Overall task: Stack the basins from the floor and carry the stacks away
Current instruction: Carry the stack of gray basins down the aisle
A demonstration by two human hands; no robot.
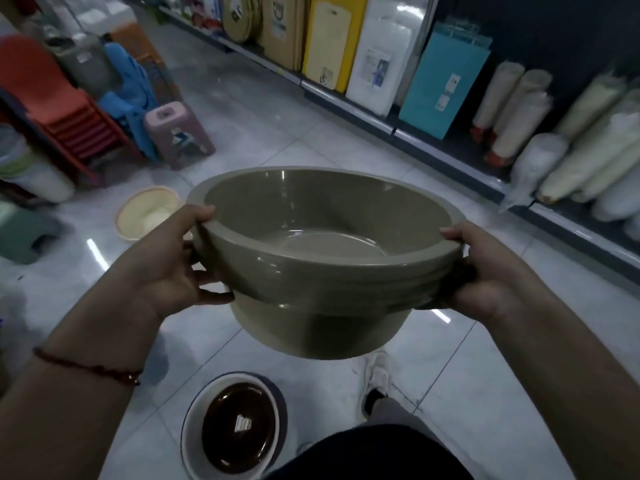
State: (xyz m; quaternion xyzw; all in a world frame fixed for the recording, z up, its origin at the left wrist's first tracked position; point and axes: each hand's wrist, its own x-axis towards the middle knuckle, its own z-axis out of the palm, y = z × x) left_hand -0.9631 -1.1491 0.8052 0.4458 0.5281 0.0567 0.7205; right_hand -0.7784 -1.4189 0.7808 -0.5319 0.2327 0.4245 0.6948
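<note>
Olive basin stack held off the floor. I see left hand and right hand gripping opposite rims. Brown basin below on tile.

We are standing in a household-goods shop aisle, looking at a long shelf carrying packaged cutting boards and rolled mats, with stacked plastic chairs and stools crowding the tiled floor.

A stack of olive-grey basins is held above the tiled floor, the left hand and right hand gripping opposite rims. Below lies a brown-centred basin; a cream basin sits farther left, near a pink stool.
</note>
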